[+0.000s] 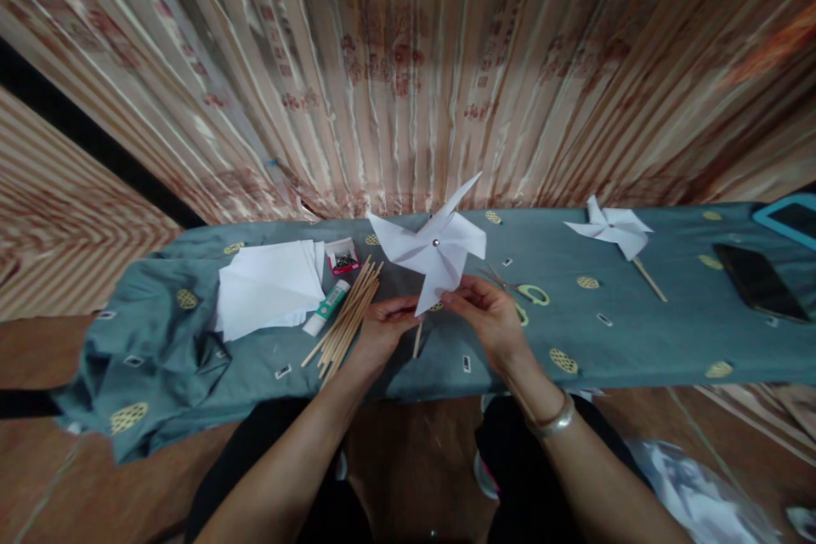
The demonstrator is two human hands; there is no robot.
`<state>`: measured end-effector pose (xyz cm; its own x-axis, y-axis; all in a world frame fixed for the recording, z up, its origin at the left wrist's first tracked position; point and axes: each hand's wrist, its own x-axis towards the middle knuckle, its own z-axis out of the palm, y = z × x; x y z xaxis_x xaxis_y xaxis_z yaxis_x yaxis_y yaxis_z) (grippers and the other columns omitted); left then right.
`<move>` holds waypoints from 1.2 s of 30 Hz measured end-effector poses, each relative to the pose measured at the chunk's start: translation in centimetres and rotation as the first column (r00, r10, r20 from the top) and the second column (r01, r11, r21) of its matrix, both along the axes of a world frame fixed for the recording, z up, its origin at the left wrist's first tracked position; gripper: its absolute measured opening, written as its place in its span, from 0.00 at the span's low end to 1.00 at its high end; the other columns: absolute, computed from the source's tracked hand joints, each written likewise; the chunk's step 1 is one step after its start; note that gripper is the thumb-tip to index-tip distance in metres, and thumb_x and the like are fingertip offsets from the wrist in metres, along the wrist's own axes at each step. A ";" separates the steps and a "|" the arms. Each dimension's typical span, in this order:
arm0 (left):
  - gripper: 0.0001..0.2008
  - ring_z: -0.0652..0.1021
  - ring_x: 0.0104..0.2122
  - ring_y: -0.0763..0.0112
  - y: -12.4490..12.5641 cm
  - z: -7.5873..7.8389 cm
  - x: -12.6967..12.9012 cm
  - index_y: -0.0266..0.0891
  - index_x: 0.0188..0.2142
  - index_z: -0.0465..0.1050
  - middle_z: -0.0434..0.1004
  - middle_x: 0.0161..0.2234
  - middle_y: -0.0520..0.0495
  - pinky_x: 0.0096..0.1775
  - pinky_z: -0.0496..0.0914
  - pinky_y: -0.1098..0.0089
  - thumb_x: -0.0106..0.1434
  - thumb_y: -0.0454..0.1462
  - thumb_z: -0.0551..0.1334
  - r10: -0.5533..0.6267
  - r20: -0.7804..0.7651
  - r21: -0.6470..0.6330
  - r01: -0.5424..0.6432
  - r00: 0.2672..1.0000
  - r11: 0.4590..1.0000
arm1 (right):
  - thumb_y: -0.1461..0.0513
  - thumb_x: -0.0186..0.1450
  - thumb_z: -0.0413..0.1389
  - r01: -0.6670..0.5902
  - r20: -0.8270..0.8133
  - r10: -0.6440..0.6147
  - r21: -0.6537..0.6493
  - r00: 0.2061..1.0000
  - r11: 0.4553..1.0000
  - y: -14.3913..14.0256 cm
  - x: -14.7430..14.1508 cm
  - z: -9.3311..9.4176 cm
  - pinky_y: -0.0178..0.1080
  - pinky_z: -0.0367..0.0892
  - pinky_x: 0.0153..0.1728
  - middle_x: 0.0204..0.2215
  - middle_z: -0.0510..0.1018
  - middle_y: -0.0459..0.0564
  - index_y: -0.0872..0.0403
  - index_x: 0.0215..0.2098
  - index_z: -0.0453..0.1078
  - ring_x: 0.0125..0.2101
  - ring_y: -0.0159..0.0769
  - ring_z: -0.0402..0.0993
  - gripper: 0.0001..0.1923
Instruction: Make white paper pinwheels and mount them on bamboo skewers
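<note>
Above the cloth, both hands' fingers pinching paper pinwheel (435, 250), stick bundle (348, 314) left, scissors (524, 291) right

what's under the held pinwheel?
Under the white pinwheel: the teal cloth, its stick's lower end, and part of the green-handled scissors. Both hands, left hand and right hand, cover the stick's upper part.

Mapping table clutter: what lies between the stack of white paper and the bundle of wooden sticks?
Head view: a glue stick lies between the white paper and the wooden sticks.
</note>
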<state>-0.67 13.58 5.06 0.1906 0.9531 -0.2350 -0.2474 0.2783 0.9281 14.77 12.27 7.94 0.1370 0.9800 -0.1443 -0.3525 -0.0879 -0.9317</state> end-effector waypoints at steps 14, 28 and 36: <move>0.16 0.80 0.37 0.59 0.1 0.3 0.0 0.38 0.31 0.82 0.84 0.31 0.46 0.49 0.70 0.60 0.39 0.38 0.75 0.014 0.010 0.021 -0.015 1.000 1.000 | 0.52 0.49 0.68 -0.064 0.229 0.043 0.084 0.973 0.994 -0.2 -0.9 0.1 0.37 0.70 0.29 0.22 0.80 0.45 0.52 0.26 0.75 0.24 0.33 0.74 0.14; 0.16 0.80 0.39 0.58 -0.3 -0.6 -1.1 0.37 0.33 0.82 0.84 0.35 0.43 0.50 0.70 0.60 0.42 0.38 0.74 -0.035 -0.055 0.015 0.036 0.998 0.999 | 0.57 0.56 0.64 0.208 0.491 -0.354 0.328 0.796 0.921 0.8 4.8 -0.5 0.45 0.67 0.48 0.43 0.81 0.53 0.52 0.48 0.71 0.40 0.38 0.77 0.22; 0.16 0.80 0.38 0.59 -0.1 -0.8 -1.2 0.37 0.36 0.82 0.84 0.35 0.43 0.50 0.69 0.60 0.44 0.37 0.73 -0.070 -0.072 0.025 0.072 0.995 0.997 | 0.56 0.53 0.65 0.206 0.456 -0.295 0.235 0.840 0.950 1.1 4.4 -1.2 0.42 0.68 0.40 0.31 0.81 0.46 0.52 0.44 0.74 0.30 0.34 0.75 0.20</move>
<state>-1.85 13.45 4.29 0.2416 0.9441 -0.2245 -0.1608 0.2671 0.9502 19.22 13.36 6.78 0.3895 0.9054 0.1688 0.1535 0.1169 -0.9812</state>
